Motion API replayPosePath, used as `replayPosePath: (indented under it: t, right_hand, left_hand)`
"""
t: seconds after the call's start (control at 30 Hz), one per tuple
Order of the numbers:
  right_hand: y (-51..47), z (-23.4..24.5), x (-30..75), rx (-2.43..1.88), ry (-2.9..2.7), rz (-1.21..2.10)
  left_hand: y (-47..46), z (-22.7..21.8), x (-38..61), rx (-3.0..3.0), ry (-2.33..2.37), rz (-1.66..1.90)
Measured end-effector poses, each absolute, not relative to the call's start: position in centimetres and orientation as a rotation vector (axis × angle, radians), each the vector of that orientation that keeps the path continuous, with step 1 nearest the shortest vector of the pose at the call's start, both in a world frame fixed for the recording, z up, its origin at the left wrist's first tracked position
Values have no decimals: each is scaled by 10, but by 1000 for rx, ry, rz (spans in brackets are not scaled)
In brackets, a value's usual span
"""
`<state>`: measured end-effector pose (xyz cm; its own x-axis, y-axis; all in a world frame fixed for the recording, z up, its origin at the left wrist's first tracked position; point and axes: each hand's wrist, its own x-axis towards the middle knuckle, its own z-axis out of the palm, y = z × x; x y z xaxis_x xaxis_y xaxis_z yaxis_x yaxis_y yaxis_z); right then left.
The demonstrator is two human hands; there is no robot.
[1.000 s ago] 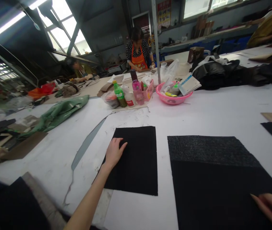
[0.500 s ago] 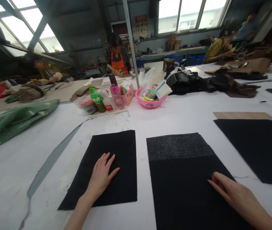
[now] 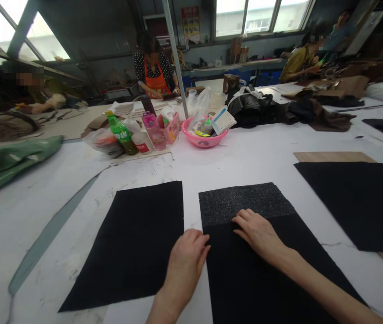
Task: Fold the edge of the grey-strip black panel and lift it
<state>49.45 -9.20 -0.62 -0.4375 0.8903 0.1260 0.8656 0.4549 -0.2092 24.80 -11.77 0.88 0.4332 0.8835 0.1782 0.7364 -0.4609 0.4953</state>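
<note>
Middle right on the table, a black fabric sheet point(image 3: 259, 279) lies flat, with a speckled dark grey strip point(image 3: 241, 202) along its far end. At its left edge my left hand point(image 3: 187, 256) is closed, fingertips and thumb together on the sheet's edge. My right hand point(image 3: 259, 234) rests over the border between the grey strip and the black part, its fingers bent and the thumb apart from them. To the left lies another black sheet point(image 3: 137, 243), untouched by either hand. Whether the sheets are single or stacked cannot be told.
A third black sheet point(image 3: 356, 202) lies at the right over a tan board point(image 3: 333, 156). Behind are a pink basin point(image 3: 205, 141) of small items, a green bottle point(image 3: 121, 132), a metal pole point(image 3: 176, 58) and dark cloth point(image 3: 333, 114). Several people work around the far tables.
My left hand has left the left sheet and moved right to the middle sheet's edge. My right hand has moved left and away to the grey strip's border. The view has shifted slightly.
</note>
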Motion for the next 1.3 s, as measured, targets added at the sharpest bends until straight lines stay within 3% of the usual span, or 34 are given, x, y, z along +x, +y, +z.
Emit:
replayPosePath:
  t: [0.27,0.43,0.73,0.93,1.17,1.3]
  right_hand:
    - [-82,-4,496,-1517,-2478,252]
    - [-80,0,499,-1293,-2541,366]
    - [-81,-16,509,-988,-2555,290]
    - [-80,-19,551,-1155,-2483,130]
    - [-96,-30,700,-1538,-2291,-403]
    - [-103,-19,718,-1705,-2071,-574]
  left_hand:
    - [-109,-10,284,2521,1545,443]
    - [-96,-11,287,2580,1587,378]
    - [-68,11,294,2710,1284,259]
    - [-58,20,288,2662,1310,216]
    - [-63,6,277,2666,1341,318]
    - [-63,5,277,2675,1340,328]
